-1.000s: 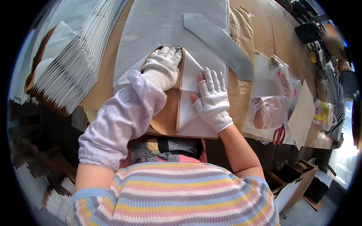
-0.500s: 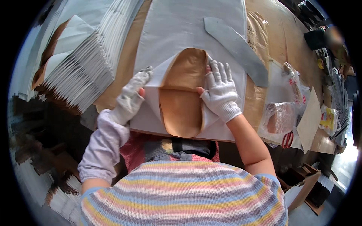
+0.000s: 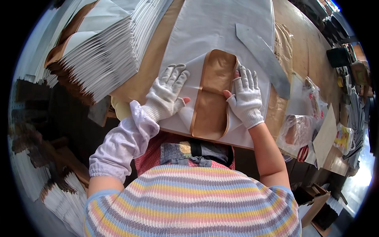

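Note:
In front of me lies a white paper bag (image 3: pixel 221 29), its near end unfolded to show the brown inner paper (image 3: pixel 213 96). A crease runs across the middle of that brown part. My left hand (image 3: pixel 166 93), in a white glove with the thumb tip bare, rests flat on the white paper left of the brown opening. On the opposite side, my right hand (image 3: pixel 246 93), gloved the same way, presses flat along the opening's right edge. Both hands have their fingers stretched out. Beyond my right hand a flat grey metal plate (image 3: pixel 264 59) lies slanted across the paper.
A thick stack of folded white bags (image 3: pixel 102 55) stands at the left. To the right are a clear plastic bag (image 3: pixel 292 128), red-handled scissors (image 3: pixel 303 153) and a pale board (image 3: pixel 323 134). An open cardboard box (image 3: pixel 316 201) sits below the table at the right.
My left hand has turned palm down and flattened onto the paper. The brown opening has gone from rounded to a narrower, straighter-sided shape. The whole view has shifted slightly.

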A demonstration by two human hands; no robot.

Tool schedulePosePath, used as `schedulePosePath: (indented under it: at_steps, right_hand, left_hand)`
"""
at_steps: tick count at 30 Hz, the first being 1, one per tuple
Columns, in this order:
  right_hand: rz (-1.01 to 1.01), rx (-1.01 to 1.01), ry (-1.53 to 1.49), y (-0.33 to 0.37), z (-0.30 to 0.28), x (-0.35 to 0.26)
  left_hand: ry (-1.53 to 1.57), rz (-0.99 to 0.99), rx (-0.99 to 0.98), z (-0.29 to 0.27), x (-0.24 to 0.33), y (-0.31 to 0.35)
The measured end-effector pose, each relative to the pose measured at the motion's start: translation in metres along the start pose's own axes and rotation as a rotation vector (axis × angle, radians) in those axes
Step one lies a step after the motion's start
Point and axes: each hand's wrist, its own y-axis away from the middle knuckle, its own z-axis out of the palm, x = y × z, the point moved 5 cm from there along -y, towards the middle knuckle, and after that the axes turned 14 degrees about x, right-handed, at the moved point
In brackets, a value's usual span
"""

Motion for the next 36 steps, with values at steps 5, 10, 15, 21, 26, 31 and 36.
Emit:
schedulePosePath:
  at_steps: [5, 10, 15, 21, 26, 31, 36]
  right_hand:
    - [0.264, 0.058, -0.481, 0.003, -0.001, 0.023]
    - [0.836, 0.083, -0.230, -0.021, -0.025, 0.119]
    - [0.466, -0.031, 0.414, -0.016, -0.008, 0.203]
    - [0.536, 0.189, -0.155, -0.054, -0.074, 0.121]
    - [0.677, -0.101, -0.665, 0.005, -0.030, 0.035]
    - [0.401, -0.072, -0.440, -0.007, -0.019, 0.023]
    - [0.392, -0.108, -0.453, -0.017, -0.010, 0.020]
  left_hand:
    - [-0.167, -0.056, -0.068, 0.008, 0.011, -0.001]
    - [-0.199, -0.113, -0.156, 0.008, 0.015, -0.004]
    - [-0.090, -0.035, -0.286, 0.010, 0.032, -0.050]
    - [-0.038, 0.064, 0.010, 0.028, 0.031, -0.077]
    - [-0.004, -0.279, -0.108, 0.011, 0.006, -0.008]
    - [-0.453, -0.461, -0.163, -0.028, -0.026, 0.052]
    - [0.091, 0.013, 0.169, -0.020, 0.026, 0.042]
